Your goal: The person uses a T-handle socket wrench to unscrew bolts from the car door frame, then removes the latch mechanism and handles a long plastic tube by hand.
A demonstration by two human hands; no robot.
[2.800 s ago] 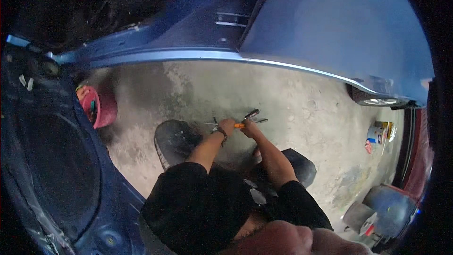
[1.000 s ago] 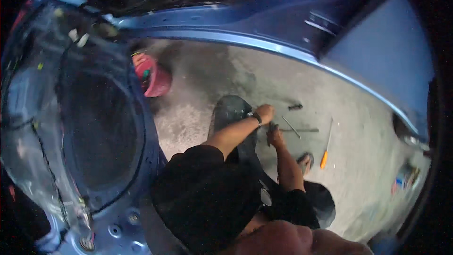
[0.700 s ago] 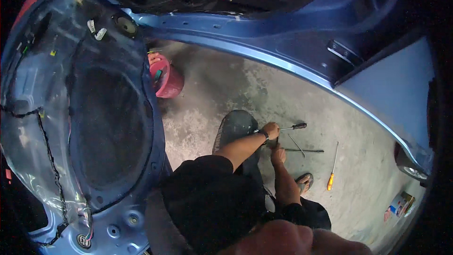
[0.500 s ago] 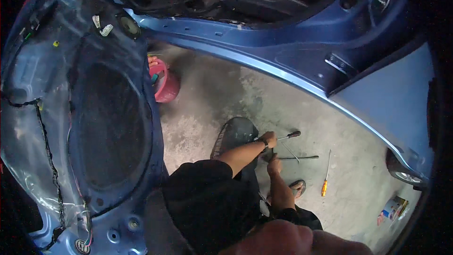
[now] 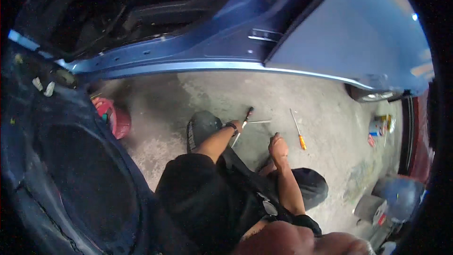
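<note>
A: Head view. Which hand was nearer the orange screwdriver (image 5: 302, 141)?
B: The right hand (image 5: 278, 147). Screwdriver lay at its 3 o'clock, apart, long axis 11-to-5, handle at the 5 end.
A: Hand states?
B: Right: fingers curled in; couldn't tell if anything was held. Left hand (image 5: 239, 126): at the black-handled tool (image 5: 250, 111), handle toward its 1 o'clock; fingers partly hidden, grip couldn't be told.
A: Surface, room?
B: Stained concrete floor (image 5: 335, 132). From the hands: blue car body (image 5: 330, 28) across 12 to 1, pink bucket (image 5: 123, 122) at 9, dark door (image 5: 80, 160) around 8.
</note>
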